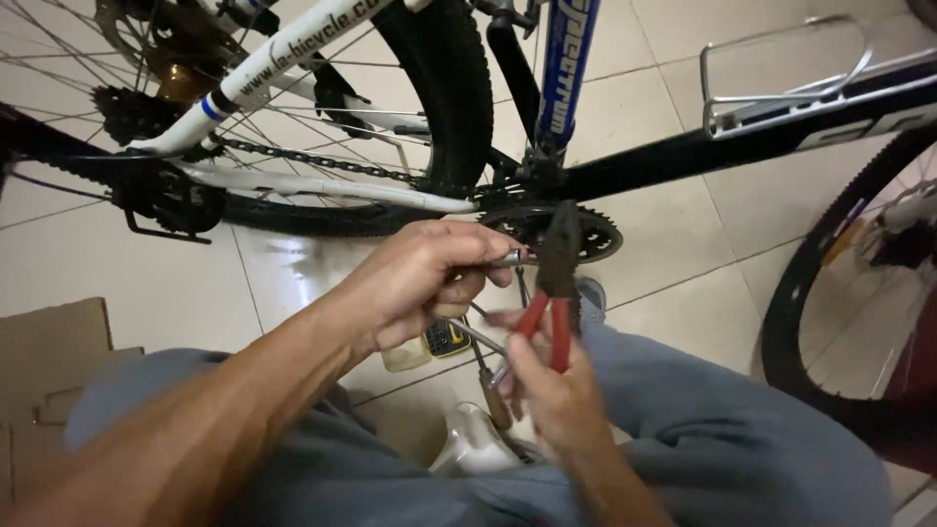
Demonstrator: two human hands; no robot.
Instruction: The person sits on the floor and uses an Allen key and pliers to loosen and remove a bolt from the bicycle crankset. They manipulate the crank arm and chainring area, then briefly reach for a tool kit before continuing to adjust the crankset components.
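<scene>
Red-handled pliers (552, 293) with dark steel jaws are gripped upright by the right hand (551, 395); a small metal cylinder (509, 259), possibly a cable end, is pinched between the left hand's (415, 283) fingertips, just beside the toothed chainring (597, 237); glossy tiles (673, 224) lie beneath.

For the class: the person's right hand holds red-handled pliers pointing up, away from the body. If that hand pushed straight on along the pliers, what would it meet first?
Probably the bicycle's chainring: the pliers in the right hand point up at it, their dark head overlapping its teeth. Depth is unclear, so contact cannot be judged. The left hand holds a small metal piece beside the head.
</scene>
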